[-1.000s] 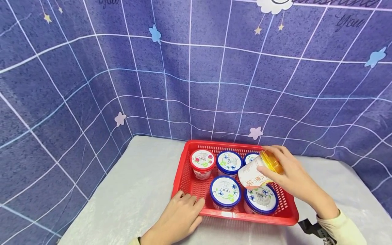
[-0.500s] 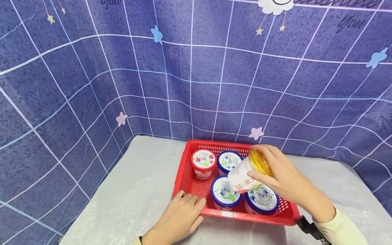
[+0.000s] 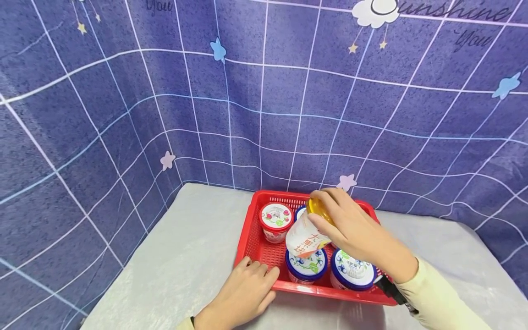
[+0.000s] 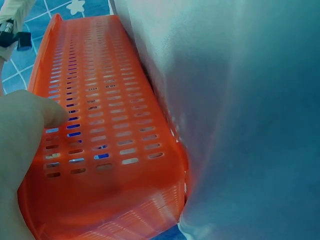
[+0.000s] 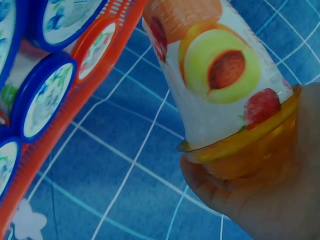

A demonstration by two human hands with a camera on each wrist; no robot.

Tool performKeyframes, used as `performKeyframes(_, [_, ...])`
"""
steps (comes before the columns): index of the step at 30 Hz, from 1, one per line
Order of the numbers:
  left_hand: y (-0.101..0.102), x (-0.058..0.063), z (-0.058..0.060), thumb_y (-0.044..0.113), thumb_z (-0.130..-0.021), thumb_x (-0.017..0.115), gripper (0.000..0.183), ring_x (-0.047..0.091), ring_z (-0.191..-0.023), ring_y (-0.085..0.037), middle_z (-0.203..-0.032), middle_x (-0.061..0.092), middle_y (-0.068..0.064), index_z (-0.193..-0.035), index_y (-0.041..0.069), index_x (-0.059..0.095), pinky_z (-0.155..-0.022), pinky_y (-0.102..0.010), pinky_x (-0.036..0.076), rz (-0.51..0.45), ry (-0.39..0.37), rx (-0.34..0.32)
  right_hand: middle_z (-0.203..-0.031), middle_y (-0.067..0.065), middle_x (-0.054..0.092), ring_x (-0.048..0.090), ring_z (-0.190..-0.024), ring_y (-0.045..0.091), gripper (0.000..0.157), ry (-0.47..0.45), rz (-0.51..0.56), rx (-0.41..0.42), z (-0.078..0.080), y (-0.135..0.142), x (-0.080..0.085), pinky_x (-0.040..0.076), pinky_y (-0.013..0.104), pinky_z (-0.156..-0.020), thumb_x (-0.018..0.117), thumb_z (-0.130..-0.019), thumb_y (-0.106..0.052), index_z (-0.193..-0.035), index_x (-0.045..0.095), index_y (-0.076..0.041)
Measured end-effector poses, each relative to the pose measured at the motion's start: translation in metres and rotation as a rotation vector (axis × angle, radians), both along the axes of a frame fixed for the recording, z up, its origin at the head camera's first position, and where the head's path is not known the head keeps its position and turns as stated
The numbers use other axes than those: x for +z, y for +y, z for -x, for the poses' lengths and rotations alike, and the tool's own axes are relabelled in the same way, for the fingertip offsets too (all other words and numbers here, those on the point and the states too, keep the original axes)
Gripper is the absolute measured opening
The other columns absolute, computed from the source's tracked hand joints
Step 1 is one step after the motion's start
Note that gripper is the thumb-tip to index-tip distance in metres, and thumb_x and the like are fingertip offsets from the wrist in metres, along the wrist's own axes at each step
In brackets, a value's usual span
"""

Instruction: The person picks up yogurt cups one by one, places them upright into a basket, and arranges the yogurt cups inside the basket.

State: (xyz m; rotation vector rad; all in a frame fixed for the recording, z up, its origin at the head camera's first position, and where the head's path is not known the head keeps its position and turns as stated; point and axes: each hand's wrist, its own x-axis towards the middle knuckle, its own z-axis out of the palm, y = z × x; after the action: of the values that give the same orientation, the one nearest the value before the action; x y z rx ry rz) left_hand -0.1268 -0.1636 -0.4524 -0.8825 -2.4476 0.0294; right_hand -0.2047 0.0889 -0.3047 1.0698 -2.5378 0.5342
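Observation:
My right hand (image 3: pixel 363 233) holds a white cup (image 3: pixel 303 236) by its yellow, see-through lid end, fingers on one side and thumb on the other. Tilted over the red basket (image 3: pixel 244 229), the cup overlaps a blue-lidded tub (image 3: pixel 307 270) in the head view. Peach and strawberry pictures show on the cup (image 5: pixel 220 65) in the right wrist view. My left hand (image 3: pixel 243 291) grips the basket's near rim at the left, thumb (image 4: pixel 52 112) against the slotted outer wall. A red-lidded tub (image 3: pixel 276 216) stands in the back left corner.
More blue-lidded tubs fill the basket, one at the front right (image 3: pixel 352 272) and another at the back (image 3: pixel 300 211), partly hidden. The basket stands on a pale cloth-covered table (image 3: pixel 185 243). A blue gridded curtain (image 3: pixel 288 114) hangs close behind it.
The right hand has moved left across the basket with the tilted cup, from over the right-hand tubs toward the red-lidded one. The left hand has stayed on the rim.

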Motion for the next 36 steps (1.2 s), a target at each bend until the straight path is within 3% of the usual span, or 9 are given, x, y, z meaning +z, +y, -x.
performKeyframes(8, [0.001, -0.002, 0.0, 0.036, -0.08, 0.067, 0.023, 0.057, -0.067, -0.016, -0.073, 0.058, 0.004, -0.091, 0.018, 0.059, -0.066, -0.036, 0.039, 0.011, 0.012, -0.006, -0.124, 0.006, 0.056, 0.052, -0.111, 0.018, 0.057, 0.011, -0.038, 0.08, 0.009, -0.036, -0.002, 0.052, 0.036, -0.087, 0.051, -0.098, -0.055, -0.131, 0.057, -0.009])
performKeyframes(15, [0.003, -0.002, 0.001, 0.037, -0.08, 0.066, 0.025, 0.059, -0.07, -0.016, -0.076, 0.061, 0.003, -0.092, 0.017, 0.059, -0.07, -0.036, 0.04, 0.023, 0.057, -0.01, -0.121, 0.006, 0.056, 0.051, -0.108, 0.019, 0.06, 0.077, -0.108, 0.157, 0.017, -0.061, -0.013, 0.05, 0.034, -0.089, 0.051, -0.096, -0.058, -0.13, 0.058, -0.008])
performKeyframes(22, [-0.001, 0.003, -0.005, 0.034, -0.083, 0.068, 0.023, 0.058, -0.074, -0.014, -0.08, 0.061, 0.004, -0.094, 0.015, 0.06, -0.073, -0.033, 0.039, -0.018, -0.018, -0.021, -0.123, 0.009, 0.057, 0.052, -0.11, 0.022, 0.065, 0.077, -0.217, 0.209, 0.017, -0.079, -0.024, 0.045, 0.04, -0.1, 0.049, -0.096, -0.06, -0.131, 0.057, -0.005])
performKeyframes(26, [-0.003, 0.015, -0.012, 0.032, -0.086, 0.067, 0.02, 0.057, -0.08, -0.014, -0.085, 0.061, 0.004, -0.096, 0.014, 0.062, -0.077, -0.032, 0.039, -0.034, -0.091, -0.03, -0.124, 0.011, 0.058, 0.053, -0.114, 0.024, 0.065, 0.068, -0.27, 0.222, 0.015, -0.086, -0.03, 0.044, 0.042, -0.103, 0.051, -0.095, -0.06, -0.132, 0.057, -0.006])
performKeyframes(30, [-0.005, 0.036, -0.026, 0.035, -0.091, 0.065, 0.023, 0.056, -0.087, -0.016, -0.092, 0.06, 0.002, -0.099, 0.014, 0.063, -0.083, -0.033, 0.041, -0.007, -0.119, -0.052, -0.126, 0.013, 0.059, 0.054, -0.116, 0.027, 0.067, 0.064, -0.319, 0.244, 0.012, -0.094, -0.038, 0.045, 0.042, -0.102, 0.053, -0.094, -0.061, -0.132, 0.057, -0.006])
performKeyframes(36, [-0.008, 0.072, -0.043, 0.037, -0.095, 0.058, 0.021, 0.058, -0.091, -0.015, -0.091, 0.061, 0.003, -0.093, 0.016, 0.058, -0.086, -0.034, 0.046, -0.026, -0.027, -0.107, -0.122, 0.011, 0.059, 0.055, -0.111, 0.025, 0.066, 0.083, -0.398, 0.258, 0.011, -0.105, -0.048, 0.05, 0.039, -0.096, 0.06, -0.091, -0.059, -0.131, 0.059, -0.007])
